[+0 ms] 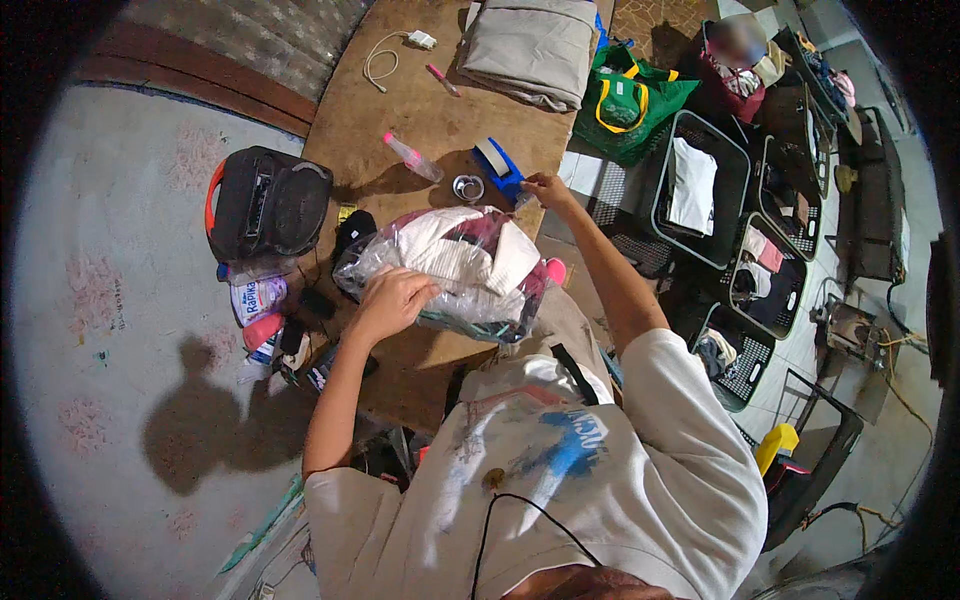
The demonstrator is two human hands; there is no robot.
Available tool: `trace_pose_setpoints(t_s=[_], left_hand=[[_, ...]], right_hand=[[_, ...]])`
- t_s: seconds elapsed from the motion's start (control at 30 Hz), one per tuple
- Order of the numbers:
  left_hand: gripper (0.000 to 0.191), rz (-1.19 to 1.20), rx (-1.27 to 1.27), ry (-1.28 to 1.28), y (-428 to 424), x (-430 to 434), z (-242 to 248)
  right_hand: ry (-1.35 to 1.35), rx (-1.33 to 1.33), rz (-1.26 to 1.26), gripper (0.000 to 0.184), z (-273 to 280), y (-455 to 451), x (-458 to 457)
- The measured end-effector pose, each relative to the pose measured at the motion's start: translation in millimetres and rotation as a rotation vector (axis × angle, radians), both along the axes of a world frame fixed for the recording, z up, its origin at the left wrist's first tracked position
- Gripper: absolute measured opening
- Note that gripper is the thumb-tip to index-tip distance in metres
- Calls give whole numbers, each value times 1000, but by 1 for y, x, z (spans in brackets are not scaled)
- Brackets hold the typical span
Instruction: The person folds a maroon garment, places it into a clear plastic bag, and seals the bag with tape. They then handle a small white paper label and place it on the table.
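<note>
A clear plastic bag [480, 309] packed with folded clothes lies at the table's near edge, against my body. White ribbed cloth [442, 244] and maroon fabric show through it. My left hand [397, 296] grips the film on the bag's left part, fingers close together. Above the bag's right end, my right hand [549, 191] pinches clear tape at the front end of a blue tape dispenser [506, 171]. The dispenser rests on the wooden table [352, 142] with a roll in it. Just left of it is a small round roll or ring [468, 188].
A pink-capped clear bottle [412, 157], a pink pen [443, 80], a white charger cable [382, 64] and folded grey cloth [529, 52] lie farther back. A dark bag [268, 202] sits left. Black baskets [701, 187] with clothes and a green bag [634, 101] stand right.
</note>
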State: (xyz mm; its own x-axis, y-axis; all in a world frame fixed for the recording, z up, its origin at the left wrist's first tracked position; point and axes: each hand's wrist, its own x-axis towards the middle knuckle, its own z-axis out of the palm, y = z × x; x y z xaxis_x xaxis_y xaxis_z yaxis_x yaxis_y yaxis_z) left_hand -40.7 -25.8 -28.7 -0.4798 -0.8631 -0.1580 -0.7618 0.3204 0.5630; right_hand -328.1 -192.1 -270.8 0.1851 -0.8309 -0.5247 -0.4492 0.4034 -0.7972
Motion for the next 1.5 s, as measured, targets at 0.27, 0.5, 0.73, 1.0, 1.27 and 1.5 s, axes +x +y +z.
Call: trace_pose_setpoints(t_s=[0.27, 0.5, 0.73, 1.0, 1.27, 1.5], left_hand=[[24, 14, 73, 5, -4, -6, 6], [22, 61, 119, 19, -7, -8, 6], [22, 36, 108, 28, -12, -8, 3], [25, 25, 80, 39, -11, -5, -1], [24, 15, 59, 48, -12, -1, -6], [32, 78, 58, 75, -12, -1, -15]], right_hand=[[-73, 205, -117, 31, -36, -18, 18], [-594, -73, -488, 28, -21, 19, 22], [-663, 51, -795, 39, -35, 58, 10], [125, -585, -228, 31, -28, 73, -5], [946, -628, 383, 34, 14, 32, -21], [1025, -643, 610, 32, 83, 33, -34]])
